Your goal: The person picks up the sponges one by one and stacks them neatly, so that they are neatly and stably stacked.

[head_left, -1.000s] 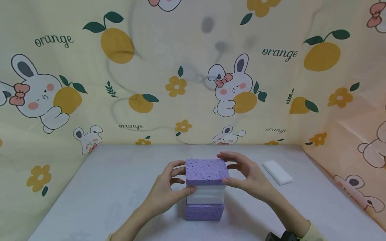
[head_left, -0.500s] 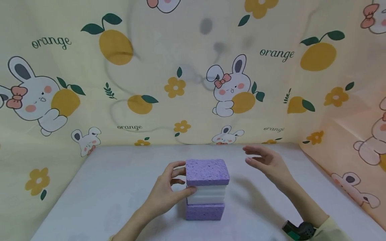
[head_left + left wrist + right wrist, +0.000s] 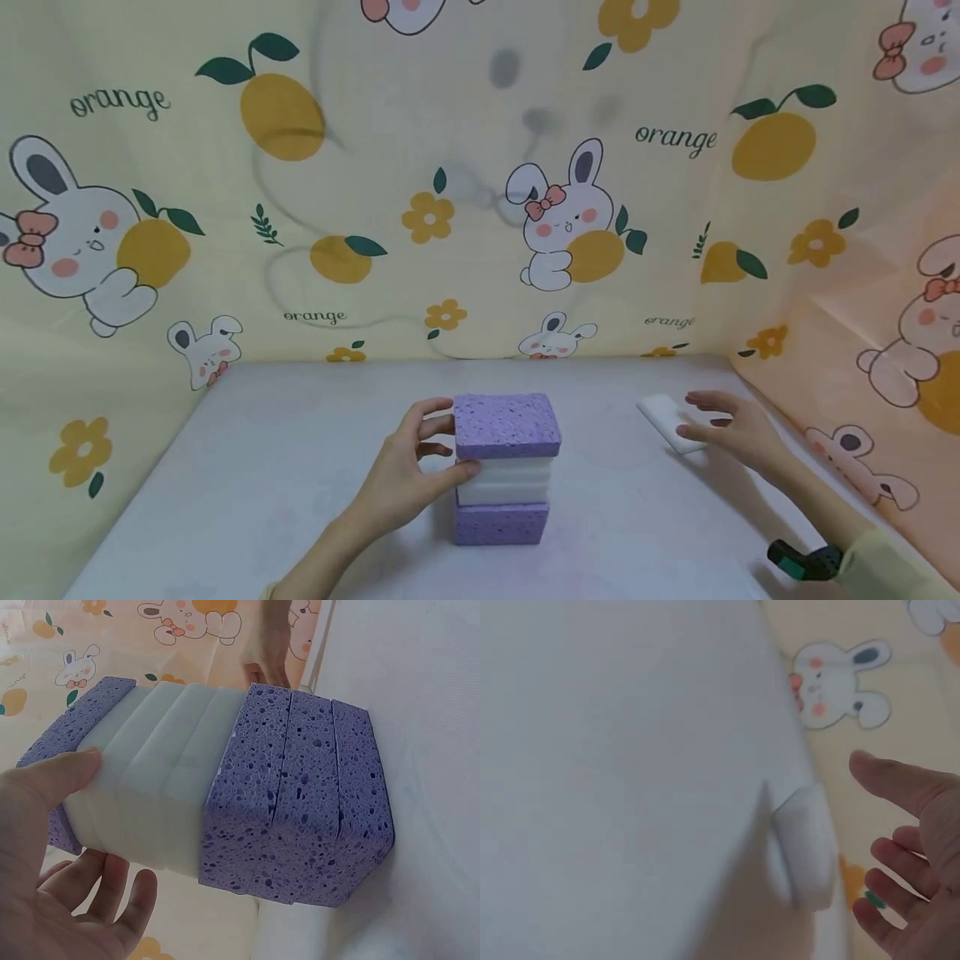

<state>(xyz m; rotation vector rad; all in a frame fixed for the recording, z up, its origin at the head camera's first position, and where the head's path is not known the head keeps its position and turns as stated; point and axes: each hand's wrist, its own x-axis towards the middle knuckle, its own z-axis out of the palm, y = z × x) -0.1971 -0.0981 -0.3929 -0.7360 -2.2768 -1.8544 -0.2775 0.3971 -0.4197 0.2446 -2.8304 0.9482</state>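
A stack of sponges stands on the table, with a purple sponge (image 3: 507,425) on top, several white sponges (image 3: 161,742) below it and three purple sponges (image 3: 300,780) at the bottom. My left hand (image 3: 408,475) holds the stack near its top from the left; in the left wrist view the thumb (image 3: 79,769) presses on the white layers, and the fingers are on the other side. A loose white sponge (image 3: 662,419) lies flat at the right. Over its near right end hovers my right hand (image 3: 742,432), fingers spread and holding nothing; the right wrist view shows it apart from the white sponge (image 3: 806,847).
A white table (image 3: 300,467) bears everything. Behind it and along its sides hangs a cloth (image 3: 375,167) printed with rabbits and oranges. A dark device (image 3: 802,560) is worn on the right wrist.
My right hand has left the top purple sponge and moved right to above the loose white sponge. My left hand keeps its place on the stack. The head view has shifted slightly.
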